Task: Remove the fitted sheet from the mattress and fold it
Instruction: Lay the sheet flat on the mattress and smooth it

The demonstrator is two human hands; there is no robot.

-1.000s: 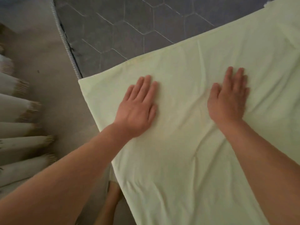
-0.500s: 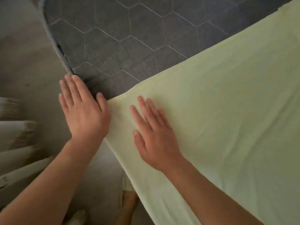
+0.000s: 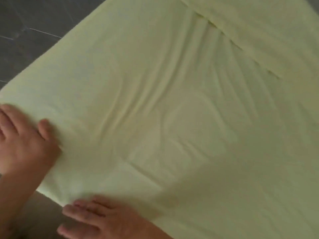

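- Nearest, at the bottom edge, the right hand [image 3: 103,219] lies flat with straight fingers [image 3: 82,207] pointing left, at the near corner of the fitted sheet [image 3: 172,100].
- At left, the left hand [image 3: 22,140] rests open on the sheet's left edge, thumb on the cloth.
- The pale yellow-green sheet spreads wrinkled beyond both hands.
- Farthest, the dark grey mattress [image 3: 25,31] shows top left.

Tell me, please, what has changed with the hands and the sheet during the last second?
Both hands slid from the middle of the sheet toward its near left corner. The left hand now rests flat at the left edge, and the right hand lies at the near edge, fingers straight. Neither took a grip. The sheet stayed spread flat on the mattress.
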